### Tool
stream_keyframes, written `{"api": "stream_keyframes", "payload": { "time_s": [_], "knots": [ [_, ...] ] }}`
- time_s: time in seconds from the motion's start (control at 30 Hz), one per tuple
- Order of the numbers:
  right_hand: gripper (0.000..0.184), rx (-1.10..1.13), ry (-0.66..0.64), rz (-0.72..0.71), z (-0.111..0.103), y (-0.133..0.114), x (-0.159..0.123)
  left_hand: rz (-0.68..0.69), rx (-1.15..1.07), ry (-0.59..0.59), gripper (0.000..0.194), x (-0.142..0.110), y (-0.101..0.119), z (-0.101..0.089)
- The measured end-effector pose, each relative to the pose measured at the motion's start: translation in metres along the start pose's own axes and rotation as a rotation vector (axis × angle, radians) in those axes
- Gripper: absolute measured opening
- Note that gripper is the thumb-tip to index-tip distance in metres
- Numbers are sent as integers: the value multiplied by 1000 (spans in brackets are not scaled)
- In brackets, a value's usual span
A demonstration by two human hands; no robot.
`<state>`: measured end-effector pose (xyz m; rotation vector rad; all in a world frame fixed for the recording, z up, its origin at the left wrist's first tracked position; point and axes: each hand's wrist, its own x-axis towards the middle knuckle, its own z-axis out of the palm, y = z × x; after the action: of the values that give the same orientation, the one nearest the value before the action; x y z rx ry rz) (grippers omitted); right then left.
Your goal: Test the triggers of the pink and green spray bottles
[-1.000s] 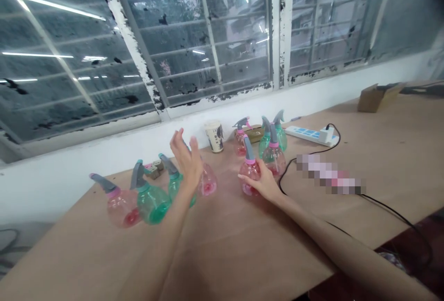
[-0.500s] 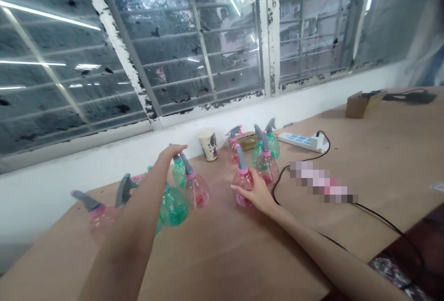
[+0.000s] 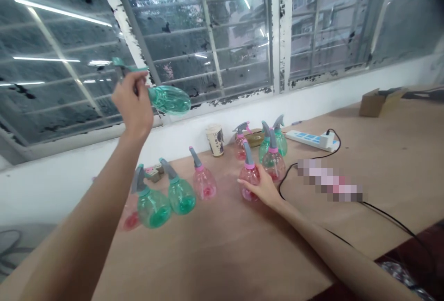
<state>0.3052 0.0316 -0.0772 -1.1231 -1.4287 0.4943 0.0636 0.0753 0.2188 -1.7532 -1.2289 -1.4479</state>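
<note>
My left hand is raised in front of the window, closed round the neck of a green spray bottle that lies tilted sideways in the air. My right hand rests on the wooden table, fingers wrapped round a pink spray bottle that stands upright. To the left stand two green bottles and a pink bottle; another pink one is partly hidden behind my left arm. Several more bottles stand behind my right hand.
A paper cup stands by the wall. A white power strip lies at the back right, and a black cable runs across the table. A cardboard box sits far right. Barred windows fill the wall behind.
My left hand reached among the left bottles, closed on a green one and lifted it high toward the window. My right hand stayed on the pink bottle.
</note>
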Motion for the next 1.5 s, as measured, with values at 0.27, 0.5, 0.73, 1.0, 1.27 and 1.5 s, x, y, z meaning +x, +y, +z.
{"api": "stream_keyframes", "payload": {
  "time_s": [0.27,0.5,0.73,1.0,1.27,1.5],
  "knots": [
    [60,0,6,-11,0,1,-2,16,-84,-375,27,-55,59,-105],
    [55,-2,-13,5,-3,-6,-4,-172,-71,-790,46,-154,56,-75],
    [57,-36,-3,8,-3,-5,-6,-310,-149,-829,51,-194,36,-44],
    [58,-30,-54,26,-7,-10,-5,-654,-654,-635,57,-225,29,-46],
    [46,73,-124,75,-8,-19,-7,-548,-463,-660,59,-292,-1,-31],
    [73,158,22,54,3,-25,-4,-600,-414,-681,61,-301,8,-33]
  ]
}}
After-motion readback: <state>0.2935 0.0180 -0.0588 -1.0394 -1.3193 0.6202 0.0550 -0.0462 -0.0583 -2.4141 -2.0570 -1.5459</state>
